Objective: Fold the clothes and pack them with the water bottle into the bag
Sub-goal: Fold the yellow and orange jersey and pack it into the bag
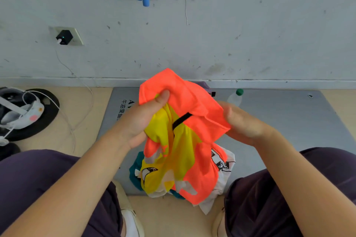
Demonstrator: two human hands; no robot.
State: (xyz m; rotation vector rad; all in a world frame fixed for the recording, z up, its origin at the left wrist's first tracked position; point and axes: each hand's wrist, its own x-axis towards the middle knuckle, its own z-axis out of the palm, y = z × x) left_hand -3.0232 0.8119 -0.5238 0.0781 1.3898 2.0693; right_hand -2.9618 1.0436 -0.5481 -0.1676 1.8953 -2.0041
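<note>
An orange and yellow garment (192, 102) hangs bunched in the middle of the head view, held up above a grey mat (289, 117). My left hand (142, 119) grips its upper left part, thumb pressed on the orange cloth. My right hand (244, 123) holds its right edge. Under it lie a white printed garment (224, 171) and a teal one (134, 171), both partly hidden. A clear water bottle with a green cap (236, 97) lies on the mat behind my right hand. A dark purple item (206, 85) peeks out behind the garment; it cannot be identified.
My knees in dark purple trousers (38, 179) flank the mat. A black round base with white gear and cables (25, 113) sits at the left. A wall (250, 34) stands just behind the mat, with a charger in a socket (64, 37) and coloured items hanging above.
</note>
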